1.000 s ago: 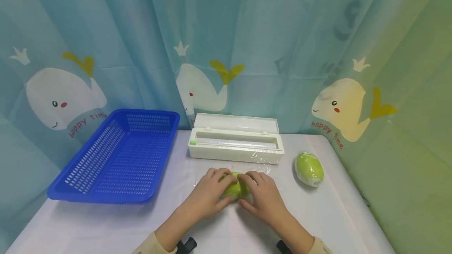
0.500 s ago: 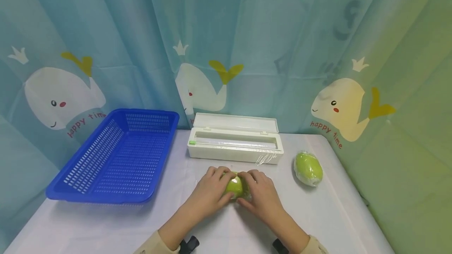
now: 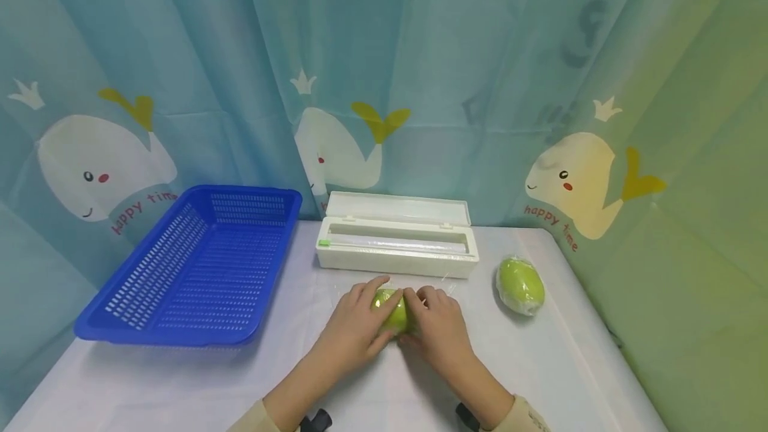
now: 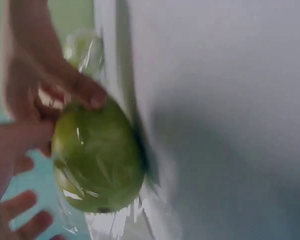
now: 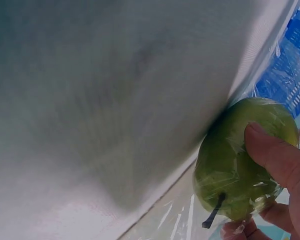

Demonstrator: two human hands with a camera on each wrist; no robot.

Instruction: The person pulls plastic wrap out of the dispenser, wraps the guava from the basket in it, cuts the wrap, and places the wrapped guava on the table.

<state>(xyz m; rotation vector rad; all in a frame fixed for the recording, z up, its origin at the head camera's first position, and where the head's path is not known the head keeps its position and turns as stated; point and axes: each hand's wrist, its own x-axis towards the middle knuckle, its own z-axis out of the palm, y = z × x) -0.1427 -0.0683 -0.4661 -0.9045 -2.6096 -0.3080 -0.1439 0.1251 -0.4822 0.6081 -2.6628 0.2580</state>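
A green pear point(image 3: 390, 312) in clear plastic wrap sits on the white table between the two hands; its dark stem shows in the right wrist view. My right hand point(image 3: 441, 325) holds it from the right, with the thumb point(image 5: 272, 150) pressed on the wrapped skin and fingers behind. My left hand point(image 3: 351, 325) is at its left side and top, one finger reaching toward the right hand's fingers. Other left fingers point(image 4: 32, 225) are spread apart, off the fruit. Loose film point(image 5: 175, 220) trails beside the pear. A second wrapped pear point(image 3: 521, 285) lies to the right.
Behind the hands stands a white cling film box point(image 3: 396, 260), its lid raised and a roll inside. At the left is a blue perforated basket point(image 3: 180, 337). A whale-print curtain point(image 3: 456, 72) hangs around the table's back and sides.
The left fingers have spread and lifted a little at the pear's far side. The right fingers have drawn in closer, and the film in front of the box has shifted.
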